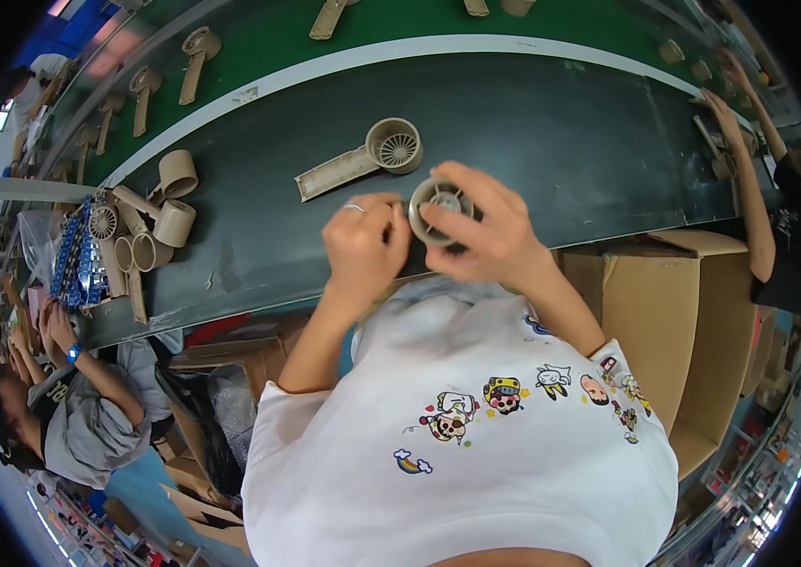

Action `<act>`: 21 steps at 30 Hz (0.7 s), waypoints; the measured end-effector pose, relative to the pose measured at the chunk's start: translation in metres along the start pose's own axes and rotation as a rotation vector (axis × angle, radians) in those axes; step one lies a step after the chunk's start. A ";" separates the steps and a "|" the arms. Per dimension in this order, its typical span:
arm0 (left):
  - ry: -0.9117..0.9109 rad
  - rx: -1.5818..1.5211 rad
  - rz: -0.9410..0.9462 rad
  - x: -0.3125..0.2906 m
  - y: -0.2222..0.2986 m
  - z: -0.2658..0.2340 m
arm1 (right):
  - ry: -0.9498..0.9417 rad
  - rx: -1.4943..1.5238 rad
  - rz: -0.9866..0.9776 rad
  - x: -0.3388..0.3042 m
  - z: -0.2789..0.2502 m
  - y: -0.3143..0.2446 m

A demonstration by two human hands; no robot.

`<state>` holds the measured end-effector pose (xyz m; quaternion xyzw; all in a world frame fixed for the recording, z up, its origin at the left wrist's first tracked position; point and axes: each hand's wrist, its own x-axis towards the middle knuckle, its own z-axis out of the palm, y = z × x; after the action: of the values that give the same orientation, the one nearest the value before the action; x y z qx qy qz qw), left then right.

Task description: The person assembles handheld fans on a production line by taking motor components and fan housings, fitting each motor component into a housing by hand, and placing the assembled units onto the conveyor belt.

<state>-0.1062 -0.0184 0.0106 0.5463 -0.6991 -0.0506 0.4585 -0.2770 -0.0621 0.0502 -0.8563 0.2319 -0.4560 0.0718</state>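
Note:
My right hand (490, 231) grips a round beige plastic housing (416, 210) with a spoked inside, its fingers curled over the rim and a finger reaching into the opening. Against the left side of that housing, my left hand (363, 240) is closed, a ring on one finger. Whatever its fingers hold is hidden. Just beyond my hands, a second beige plastic fan housing (344, 173) lies on the dark work surface, its slatted round head to the right and its long open handle to the left.
Several beige housings (173, 223) are heaped at the left beside blue-and-silver parts (79, 250). A green conveyor belt (268, 52) carrying more housings runs behind a white rail (325, 68). Cardboard boxes (651, 302) stand below the bench edge. Co-workers (88, 416) work on both sides.

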 end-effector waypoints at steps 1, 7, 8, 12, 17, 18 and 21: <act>0.049 0.050 0.029 0.004 -0.009 -0.002 | -0.022 -0.005 0.009 0.006 -0.001 0.006; -0.097 0.304 -0.001 0.032 -0.052 -0.034 | -0.120 -0.070 -0.069 0.033 0.007 0.056; -0.230 0.271 -0.010 0.035 -0.057 -0.034 | -0.123 -0.067 -0.079 0.035 0.008 0.061; -0.359 0.216 0.015 0.039 -0.072 -0.026 | -0.292 -0.025 -0.175 0.051 0.012 0.067; -0.330 0.129 0.014 0.043 -0.064 -0.022 | -0.429 -0.026 -0.283 0.064 0.018 0.071; -0.334 0.105 0.010 0.043 -0.065 -0.020 | -0.471 -0.017 -0.294 0.066 0.019 0.072; -0.364 0.038 -0.037 0.044 -0.061 -0.014 | -0.543 0.017 -0.310 0.069 0.021 0.076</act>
<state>-0.0522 -0.0728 0.0096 0.5495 -0.7613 -0.1440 0.3128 -0.2521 -0.1629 0.0647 -0.9712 0.0672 -0.2182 0.0676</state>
